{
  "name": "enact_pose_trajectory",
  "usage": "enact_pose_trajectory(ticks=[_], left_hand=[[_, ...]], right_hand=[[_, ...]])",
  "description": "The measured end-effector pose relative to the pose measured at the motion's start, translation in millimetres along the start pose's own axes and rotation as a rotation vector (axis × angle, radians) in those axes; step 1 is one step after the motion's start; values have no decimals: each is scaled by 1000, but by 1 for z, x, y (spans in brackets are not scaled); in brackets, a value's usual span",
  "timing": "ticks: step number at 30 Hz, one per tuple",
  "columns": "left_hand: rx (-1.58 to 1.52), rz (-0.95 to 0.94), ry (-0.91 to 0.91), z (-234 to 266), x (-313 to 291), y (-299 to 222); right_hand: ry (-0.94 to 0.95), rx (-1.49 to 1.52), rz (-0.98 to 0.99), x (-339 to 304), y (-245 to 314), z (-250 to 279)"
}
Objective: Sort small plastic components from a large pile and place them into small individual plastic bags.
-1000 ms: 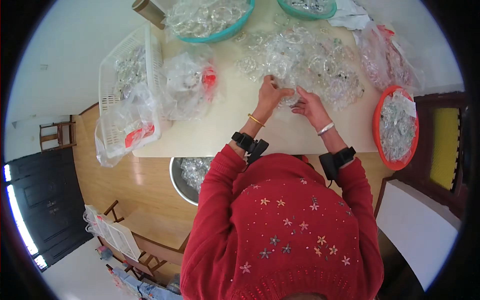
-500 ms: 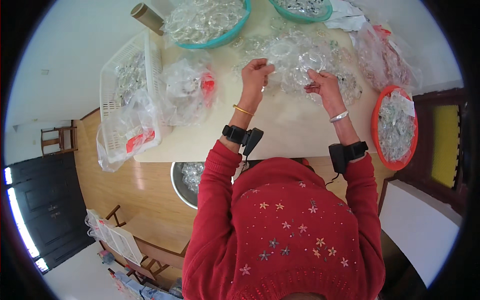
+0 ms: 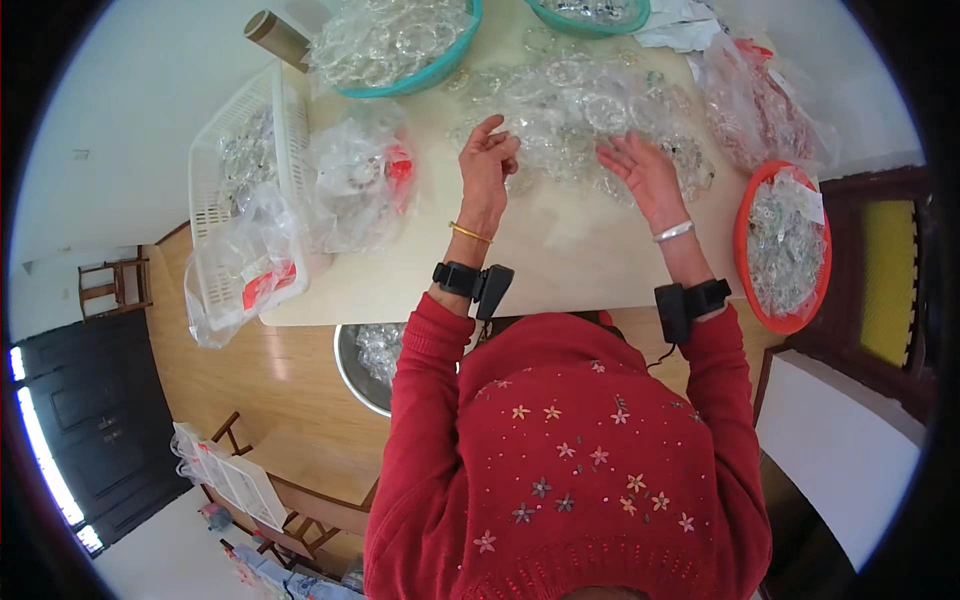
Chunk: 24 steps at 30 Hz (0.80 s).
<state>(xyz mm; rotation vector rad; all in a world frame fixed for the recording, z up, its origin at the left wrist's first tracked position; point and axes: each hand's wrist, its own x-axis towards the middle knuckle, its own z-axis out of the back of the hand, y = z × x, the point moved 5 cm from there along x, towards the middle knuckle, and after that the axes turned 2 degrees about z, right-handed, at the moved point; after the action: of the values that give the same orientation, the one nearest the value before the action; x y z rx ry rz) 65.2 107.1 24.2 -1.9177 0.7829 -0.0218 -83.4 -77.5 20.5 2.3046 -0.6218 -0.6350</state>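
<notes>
A spread pile of small clear plastic bags [image 3: 590, 110] with ring-shaped, bracelet-like pieces in them covers the far middle of the table. At the pile's near left edge is my left hand [image 3: 487, 172], its fingers loosely bent and a gap between the raised index finger and the others. Nothing shows in its grip. My right hand [image 3: 645, 178] hovers over the pile's near right part, fingers stretched and apart, holding nothing. Glare on the plastic hides where one bag ends and another begins.
Teal basins [image 3: 430, 78] [image 3: 590, 27] of bagged pieces stand at the back. On the left are a white basket [image 3: 292, 125], a knotted plastic bag [image 3: 350, 185] and a cardboard tube [image 3: 277, 40]. A red basket [image 3: 742, 250] and a bag of reddish pieces [image 3: 755, 105] flank the right. Below the table sits a metal basin [image 3: 350, 375].
Both hands have come away from the clear bag they held between them. The left hand has moved slightly left, and the right hand's fingers have spread. The view has shifted a little.
</notes>
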Motion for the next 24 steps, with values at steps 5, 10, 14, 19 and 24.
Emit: enact_pose_trajectory(ticks=[5, 10, 14, 19, 24], left_hand=[[-60, 41, 65, -12, -25, 14], [-49, 91, 85, -16, -44, 21], [-20, 147, 121, -5, -46, 26], [288, 160, 148, 13, -56, 42], [379, 254, 181, 16, -75, 52]], right_hand=[[57, -227, -204, -25, -34, -19], [21, -400, -109, -27, -41, -31], [23, -525, -39, -24, -44, -28], [40, -840, 75, -38, -40, -39], [121, -1199, 207, -56, -44, -20]])
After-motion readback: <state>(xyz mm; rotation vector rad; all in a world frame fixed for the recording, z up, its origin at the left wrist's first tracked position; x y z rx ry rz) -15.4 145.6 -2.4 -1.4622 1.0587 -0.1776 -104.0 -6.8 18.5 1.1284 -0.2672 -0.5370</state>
